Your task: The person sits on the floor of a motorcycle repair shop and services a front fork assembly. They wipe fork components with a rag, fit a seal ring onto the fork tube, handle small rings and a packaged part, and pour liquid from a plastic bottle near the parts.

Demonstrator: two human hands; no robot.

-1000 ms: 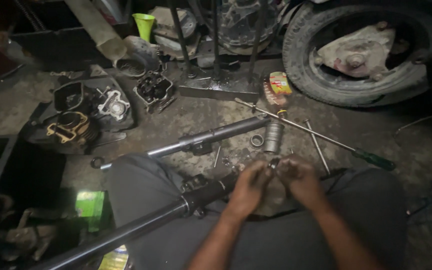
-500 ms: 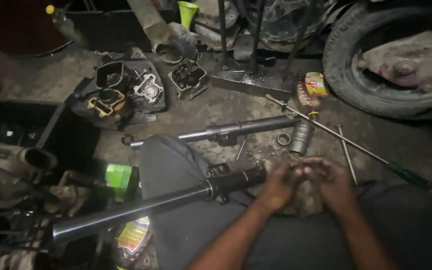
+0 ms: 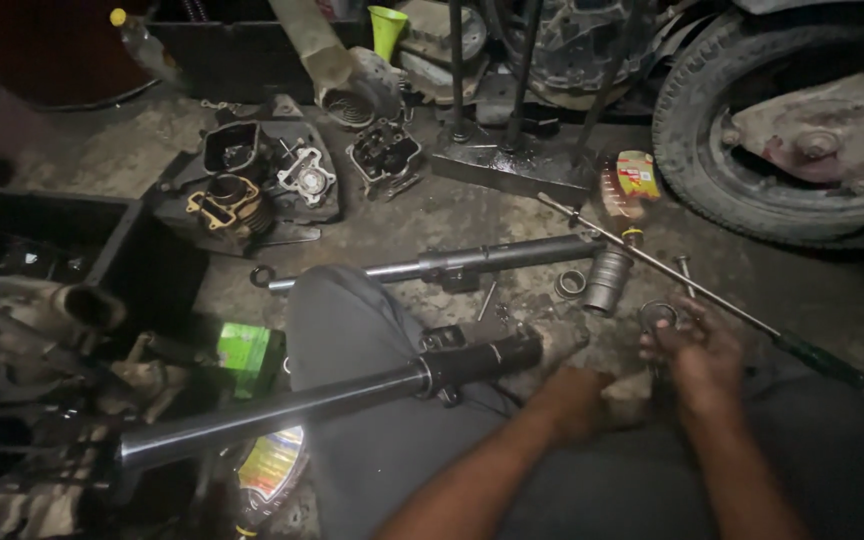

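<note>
Two fork tubes dominate the floor w/ us. Biggest item in sight is the tyre point(image 3: 752, 180) at the far right corner. Next, the long dark fork leg point(image 3: 332, 400) lying across our grey-trousered knee point(image 3: 352, 330), thick end toward the near left corner; it looks heavy, stiff steel, prob. oily, so we'd grip it at the clamp collar mid-length, not the smooth tube. A second fork tube point(image 3: 472, 260) lies flat further out, mid-floor. Thin long rod point(image 3: 672, 275) runs diagonally past our right side, green handle at its near end.

Containers: a black tray point(image 3: 252, 215) at the far left carries engine parts, incl. a cylinder block point(image 3: 227, 205) & smaller castings. Black crate point(image 3: 72, 260) along the left edge; contents too dark to tell. Green funnel point(image 3: 387, 30) stands at the far edge.

Small stuff: metal sleeve point(image 3: 607, 280) upright beside a bearing ring point(image 3: 570, 283); green box point(image 3: 247, 350) by our knee.

Right hand point(image 3: 702, 355) pinches a small metal ring point(image 3: 658, 316), held just above the floor at fingertips; light, rigid, likely slick, best held by its rim. Left hand point(image 3: 572, 400) rests curled, knuckles up; can't tell if it grips anything.
</note>
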